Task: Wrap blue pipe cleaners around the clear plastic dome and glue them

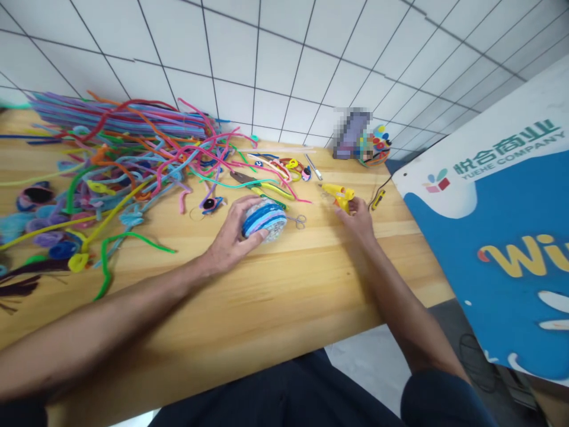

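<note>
My left hand (233, 234) is closed round a ball (267, 220) banded in blue, light blue and lilac pipe cleaner, with a greyish speckled surface at its side. Fingers lie over its top and the thumb is along its near side. To the right, my right hand (359, 220) grips a yellow glue gun (338, 194) by its handle, nozzle pointing left. Small scissors (299, 222) lie just right of the ball, partly hidden by it. Behind the ball are pliers (262, 186) with yellow-green handles.
Loose, tangled pipe cleaners (120, 172) cover the table's left side, with a bundle (120, 117) along the tiled wall. A yellow-handled cutter (378, 200) lies right of the glue gun. A cup of colourful bits (374, 148) stands at the back. A blue-and-white sign board (502, 225) borders the table's right edge.
</note>
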The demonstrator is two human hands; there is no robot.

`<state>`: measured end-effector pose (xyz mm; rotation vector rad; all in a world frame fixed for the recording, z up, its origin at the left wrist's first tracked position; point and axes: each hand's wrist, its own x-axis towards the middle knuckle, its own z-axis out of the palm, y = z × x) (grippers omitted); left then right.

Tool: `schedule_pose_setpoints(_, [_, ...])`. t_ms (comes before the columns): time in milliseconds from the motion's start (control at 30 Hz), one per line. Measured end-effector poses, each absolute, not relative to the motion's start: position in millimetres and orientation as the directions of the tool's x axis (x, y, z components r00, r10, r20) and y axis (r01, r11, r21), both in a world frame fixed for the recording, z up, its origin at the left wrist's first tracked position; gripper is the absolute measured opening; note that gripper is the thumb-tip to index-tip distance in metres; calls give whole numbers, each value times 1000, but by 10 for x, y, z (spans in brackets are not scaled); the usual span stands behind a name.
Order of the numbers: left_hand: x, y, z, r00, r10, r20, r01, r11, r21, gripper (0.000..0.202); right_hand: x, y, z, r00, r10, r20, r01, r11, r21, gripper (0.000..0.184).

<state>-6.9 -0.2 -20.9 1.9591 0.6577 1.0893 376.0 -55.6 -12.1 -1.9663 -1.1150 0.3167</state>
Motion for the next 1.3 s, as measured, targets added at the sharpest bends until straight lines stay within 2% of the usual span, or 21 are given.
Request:
schedule_pose_setpoints(67, [-70,13,-224,471,751,464,65,-554,830,63,3790,-379,-81,536,840,84,574,-289,-766,48])
schedule_pose_setpoints(200, [-57,42,-243,445,763,468,62,-548,834,64,3707,-270,27,496,864,84,577,-255,-776,40])
schedule_pose_setpoints(300, [-45,48,-241,436,771,463,61,-539,840,63,3520,-462,136,426,888,173,543,-98,-834,41])
schedule_pose_setpoints(400, [-45,43,-222,439,764,473,74,-555,829,62,3256,-785,276,251,940,230,510,74,-857,31])
schedule_pose_setpoints(500, [-54,38,-197,441,768,465,88,-552,829,61,3025,-1030,366,38,958,285,566,214,-796,29])
schedule_pose_setpoints(767, [-68,41,-187,454,768,453,68,-536,841,60,2896,-1018,190,-272,851,450,620,513,-594,40])
schedule_pose_setpoints(1033, [-67,51,-210,457,760,462,67,-547,834,59,2786,-976,159,-329,813,480,614,570,-546,41])
schedule_pose_setpoints(1300, [-80,58,-198,483,722,495,59,-591,804,61,2754,-988,159,-343,770,538,665,604,-439,39])
